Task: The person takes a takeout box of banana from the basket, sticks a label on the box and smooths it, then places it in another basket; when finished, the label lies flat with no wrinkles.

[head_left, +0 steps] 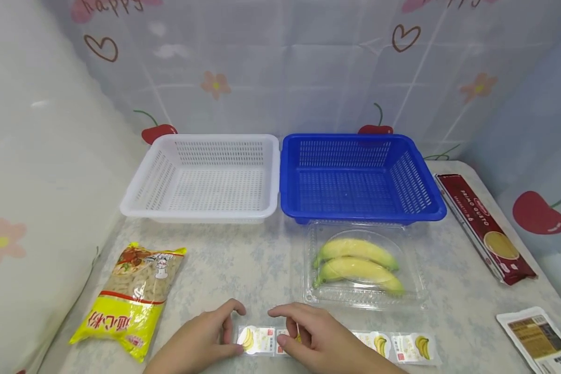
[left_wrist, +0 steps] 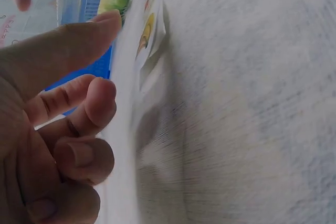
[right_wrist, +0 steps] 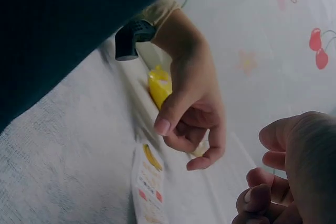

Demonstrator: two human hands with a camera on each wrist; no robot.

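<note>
A strip of banana stickers [head_left: 413, 348] lies along the front of the table. My left hand [head_left: 198, 337] is at the strip's left end, its fingers loosely bent; the left wrist view shows nothing between the thumb [left_wrist: 79, 43] and fingers. Over the middle of the strip hovers my right hand [head_left: 320, 337], hiding part of it, with loosely bent fingers holding nothing. In the right wrist view a gap separates the two hands. Behind the right hand stands a clear plastic clamshell box [head_left: 413, 259] with two yellow-green bananas [head_left: 360, 262] inside.
At the back, a white basket [head_left: 198, 214] and a blue basket [head_left: 362, 213] stand side by side. A yellow macaroni bag [head_left: 133, 296] lies at left. A red spaghetti packet [head_left: 486, 226] and a small white-and-brown packet [head_left: 539, 340] lie along the right side.
</note>
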